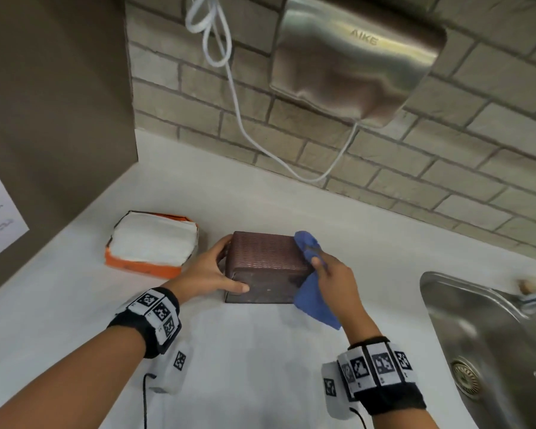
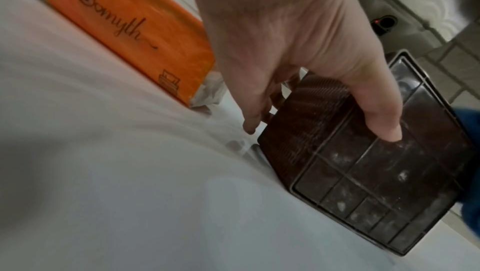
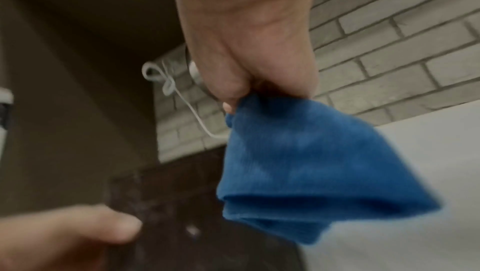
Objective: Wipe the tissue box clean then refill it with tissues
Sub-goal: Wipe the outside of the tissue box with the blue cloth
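A dark brown woven-pattern tissue box (image 1: 268, 264) lies tipped on its side on the white counter, its dusty ribbed underside (image 2: 384, 172) facing me. My left hand (image 1: 211, 270) grips its left end, thumb on the underside and fingers behind. My right hand (image 1: 331, 277) pinches a blue cloth (image 1: 314, 292) against the box's right end; the cloth (image 3: 311, 162) hangs folded below the fingers. An open orange pack of white tissues (image 1: 153, 243) lies left of the box, its orange side (image 2: 135, 29) close to my left hand (image 2: 298, 53).
A steel sink (image 1: 489, 342) is set into the counter (image 1: 260, 366) at the right. A metal hand dryer (image 1: 356, 60) with a white cord (image 1: 239, 119) hangs on the brick wall. A brown panel (image 1: 53, 103) stands at the left.
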A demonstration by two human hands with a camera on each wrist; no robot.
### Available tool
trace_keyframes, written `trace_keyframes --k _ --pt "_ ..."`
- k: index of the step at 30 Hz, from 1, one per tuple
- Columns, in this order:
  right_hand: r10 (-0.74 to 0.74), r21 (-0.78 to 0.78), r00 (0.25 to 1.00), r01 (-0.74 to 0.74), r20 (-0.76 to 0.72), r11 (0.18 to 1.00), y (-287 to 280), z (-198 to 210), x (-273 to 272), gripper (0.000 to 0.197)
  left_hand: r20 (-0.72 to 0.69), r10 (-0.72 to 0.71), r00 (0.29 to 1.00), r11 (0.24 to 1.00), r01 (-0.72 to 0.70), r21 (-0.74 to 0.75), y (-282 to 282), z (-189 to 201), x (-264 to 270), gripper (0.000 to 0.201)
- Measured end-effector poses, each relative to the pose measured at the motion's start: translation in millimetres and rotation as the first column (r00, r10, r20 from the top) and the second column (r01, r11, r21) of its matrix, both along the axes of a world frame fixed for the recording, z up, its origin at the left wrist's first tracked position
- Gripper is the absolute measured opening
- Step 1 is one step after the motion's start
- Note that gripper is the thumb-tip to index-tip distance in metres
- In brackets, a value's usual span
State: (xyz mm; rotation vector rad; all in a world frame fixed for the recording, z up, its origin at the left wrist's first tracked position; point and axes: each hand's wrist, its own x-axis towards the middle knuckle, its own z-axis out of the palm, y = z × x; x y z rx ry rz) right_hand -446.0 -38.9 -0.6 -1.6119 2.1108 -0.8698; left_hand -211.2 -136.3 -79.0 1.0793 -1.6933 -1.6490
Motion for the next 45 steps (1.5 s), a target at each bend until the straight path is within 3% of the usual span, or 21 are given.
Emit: trace_keyframes --k 3,6,8,10,12,14,17,20,22,24,26,28,30,33,36,38,40,42,45 --pt "0.035 -0.12 0.999 -0.033 0.02 0.992 -9.9 14.1 41.1 0.033 -0.019 -0.002 1.0 1.0 0.002 0.005 0.0 -1.3 -1.3 0.119" --pt "0.281 -0.043 0.934 -0.297 -0.222 0.954 -17.7 -15.8 96.4 0.039 -0.029 0.007 1.0 1.0 -0.007 -0.027 0.1 -3.5 0.5 0.105" --pt "0.304 -0.023 0.888 -0.331 -0.345 0.943 -15.1 -32.8 97.8 0.044 0.005 0.01 1.0 0.998 -0.01 -0.063 -0.6 -4.8 1.3 0.102" --pt "0.244 -0.069 0.9 -0.287 -0.362 0.955 -10.1 -31.8 69.6 0.046 -0.018 0.015 1.0 0.999 -0.016 -0.043 -1.5 -6.8 0.5 0.104" --pt "0.165 -0.142 0.953 -0.205 -0.254 0.968 -2.6 -29.7 35.3 0.041 -0.021 0.012 1.0 1.0 -0.012 -0.015 -1.1 -6.2 -0.6 0.107" --pt "0.116 -0.133 0.992 -0.12 -0.042 0.984 1.7 -25.1 11.5 0.035 -0.009 -0.001 1.0 1.0 0.001 -0.012 -1.6 -5.6 -0.5 0.11" --pt "0.002 -0.007 0.96 0.0 0.281 1.0 5.7 -7.9 -0.3 0.031 -0.003 -0.014 1.0 1.0 0.014 0.009 -2.1 -4.6 3.5 0.114" --pt "-0.071 -0.049 0.914 0.099 0.399 0.994 5.5 14.0 10.5 0.031 -0.002 -0.013 1.0 1.0 0.013 -0.001 -0.2 -2.7 4.4 0.117" --pt "0.022 -0.153 0.956 0.024 0.294 0.988 3.2 23.1 39.4 0.029 -0.032 -0.004 0.999 1.0 0.004 0.02 -1.3 -0.6 4.2 0.115" --pt "0.228 -0.108 0.972 -0.222 0.05 0.969 -6.7 17.4 79.8 0.03 0.002 -0.01 1.0 1.0 0.01 -0.029 -0.9 -1.6 3.8 0.098" --pt "0.413 0.072 0.893 -0.407 -0.177 0.91 -13.8 -7.5 111.0 0.038 0.008 -0.002 1.0 0.997 0.003 -0.077 1.7 -1.5 4.3 0.057" --pt "0.473 0.09 0.838 -0.467 -0.271 0.88 -17.1 -33.0 109.8 0.04 -0.024 0.008 1.0 0.999 -0.009 -0.047 6.0 2.7 3.3 0.046" --pt "0.419 0.026 0.875 -0.425 -0.242 0.905 -15.9 -44.8 87.5 0.042 -0.071 -0.032 0.997 0.998 0.028 -0.058 8.0 5.6 0.1 0.057" --pt "0.259 -0.066 0.941 -0.279 -0.217 0.958 -2.0 -32.8 52.2 0.044 -0.113 -0.019 0.993 1.0 0.018 -0.013 3.9 0.9 -4.4 0.101" --pt "0.1 -0.054 0.985 -0.108 -0.142 0.993 7.0 -17.4 14.6 0.036 -0.102 -0.012 0.995 0.999 0.015 0.029 2.7 -1.1 -3.7 0.114" --pt "-0.122 -0.001 0.992 0.122 0.023 0.993 12.7 -10.2 -13.6 0.029 -0.118 -0.023 0.993 0.999 0.028 0.041 3.6 -3.4 -2.1 0.116" --pt "-0.23 -0.011 0.889 0.255 0.396 0.967 25.1 -5.9 -40.9 0.03 -0.158 -0.004 0.987 0.995 0.019 0.093 4.5 -5.0 1.5 0.119" --pt "-0.137 -0.039 0.609 0.267 0.781 0.963 45.7 -2.2 -57.1 0.042 -0.194 0.028 0.981 0.989 0.001 0.147 7.7 -4.0 5.5 0.124" --pt "-0.032 -0.028 0.299 0.195 0.954 0.98 72.4 -3.7 -57.9 0.057 -0.239 0.076 0.968 0.981 -0.03 0.192 15.3 -1.0 10.5 0.123"
